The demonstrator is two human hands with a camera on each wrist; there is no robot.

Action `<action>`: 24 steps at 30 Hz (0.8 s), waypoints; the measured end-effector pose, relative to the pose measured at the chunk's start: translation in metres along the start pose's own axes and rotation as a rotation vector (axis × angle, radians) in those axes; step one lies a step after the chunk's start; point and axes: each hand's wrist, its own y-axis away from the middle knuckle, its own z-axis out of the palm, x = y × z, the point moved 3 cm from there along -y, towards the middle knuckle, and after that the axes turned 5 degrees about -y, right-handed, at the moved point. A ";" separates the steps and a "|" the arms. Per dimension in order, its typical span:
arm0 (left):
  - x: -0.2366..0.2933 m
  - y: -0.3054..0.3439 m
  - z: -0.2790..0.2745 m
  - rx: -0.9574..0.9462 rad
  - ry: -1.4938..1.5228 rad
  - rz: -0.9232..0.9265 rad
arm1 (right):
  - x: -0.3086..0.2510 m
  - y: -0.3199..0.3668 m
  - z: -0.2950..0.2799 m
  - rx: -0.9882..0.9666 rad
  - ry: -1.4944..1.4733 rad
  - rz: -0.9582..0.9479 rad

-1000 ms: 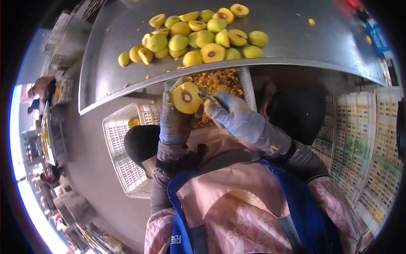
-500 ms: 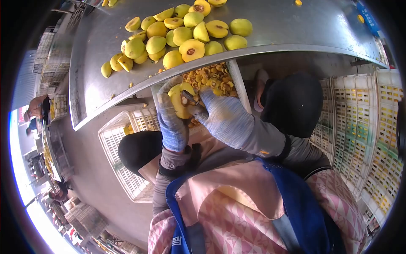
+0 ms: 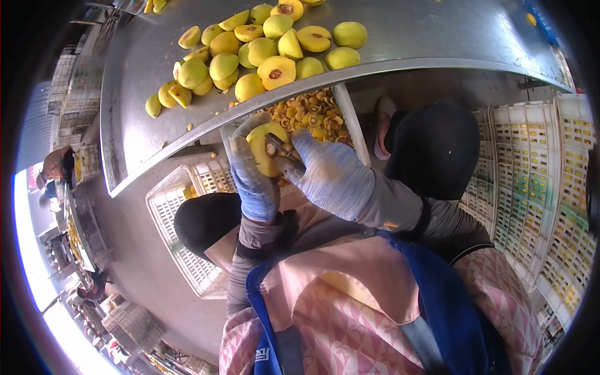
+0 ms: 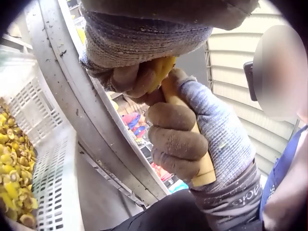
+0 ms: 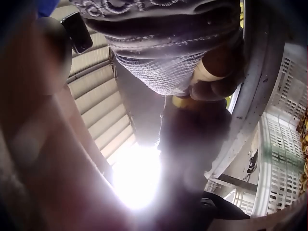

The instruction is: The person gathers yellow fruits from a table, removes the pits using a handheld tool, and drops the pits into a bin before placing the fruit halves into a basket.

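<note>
My gloved left hand (image 3: 253,184) holds a halved yellow peach (image 3: 259,153) just below the table edge. My gloved right hand (image 3: 337,178) grips a pitting tool by its wooden handle (image 4: 206,174), fingers wrapped round it in the left wrist view. The tool's dark metal end (image 3: 278,142) sits against the cut face at the pit. From the left wrist, a strip of the yellow peach (image 4: 164,72) shows below the left fingers. On the metal table (image 3: 437,44) lies a pile of peach halves (image 3: 224,64), some with pits showing.
Beneath the hands stands a crate (image 3: 353,125) of pits and scraps (image 3: 315,115). A white basket (image 3: 181,219) is at the left, beside the knee. Tall white crates (image 3: 525,187) line the right side. The table's raised metal rim (image 3: 375,70) runs just beyond the hands.
The peach half has turned from facing up to tilted toward the right hand. The tool has moved left from beside it onto the pit. The head view has shifted slightly.
</note>
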 end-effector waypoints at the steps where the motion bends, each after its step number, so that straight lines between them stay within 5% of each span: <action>1: 0.000 0.001 0.001 0.014 -0.027 0.034 | 0.000 0.001 0.000 -0.003 0.000 0.036; 8: -0.003 0.002 -0.001 0.082 -0.280 0.140 | -0.001 0.004 -0.004 0.036 0.037 -0.044; 16: 0.004 0.001 -0.004 -0.022 -0.048 -0.135 | 0.003 0.006 -0.003 -0.049 0.137 -0.110; 24: 0.004 0.004 0.007 0.043 -0.032 -0.087 | 0.000 0.006 -0.004 -0.079 0.053 -0.025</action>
